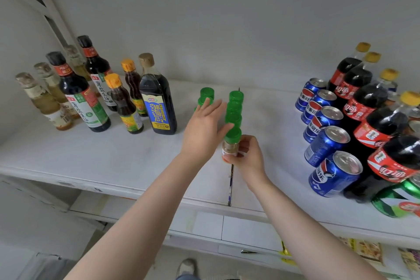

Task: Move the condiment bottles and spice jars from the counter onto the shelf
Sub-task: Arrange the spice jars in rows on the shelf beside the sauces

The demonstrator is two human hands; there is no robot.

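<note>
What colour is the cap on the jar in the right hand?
Green cap, seen in the head view.

light: even, soft, bright, diffuse | shadows: faint ones cast on the shelf (pixel 136 154) left of the fingers (pixel 218 107) | glare: highlights seen on can tops (pixel 336 135) right of the fingers | distortion: wide-angle bending at edges | blur: slight softness throughout, stronger toward corners

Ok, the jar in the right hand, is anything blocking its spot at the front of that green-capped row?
Nothing visible blocks it. The right hand holds the spice jar at the near end of the green-capped row, over bare shelf. The left hand is open beside the row, to its left, not in front of the jar.
</note>
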